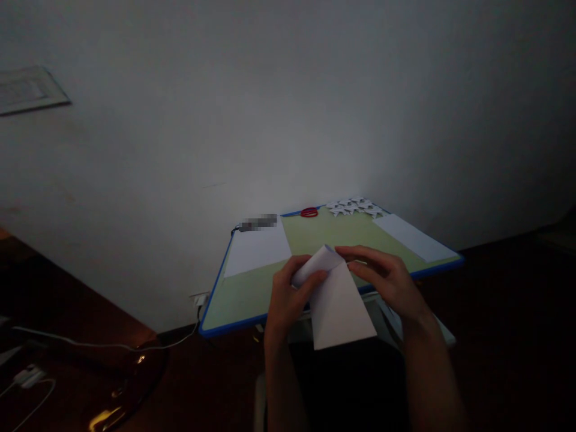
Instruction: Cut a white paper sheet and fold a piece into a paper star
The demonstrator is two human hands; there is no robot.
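A sheet of white paper (342,309), its upper part folded over or curled, is held up over the table's near edge. My left hand (290,294) grips its left side, with the thumb across the front and the fingers behind. At the upper right corner, my right hand (391,279) has its fingers bent around the paper's edge; their tips are partly hidden, and they seem to pinch it. The paper's lower end hangs free above my lap.
On the green table (310,234) with a blue rim lie a white sheet (258,246) at left, a paper stack (411,237) at right, red-handled scissors (309,212) and several small folded paper pieces (353,207) at the back. A cable (108,346) runs at lower left.
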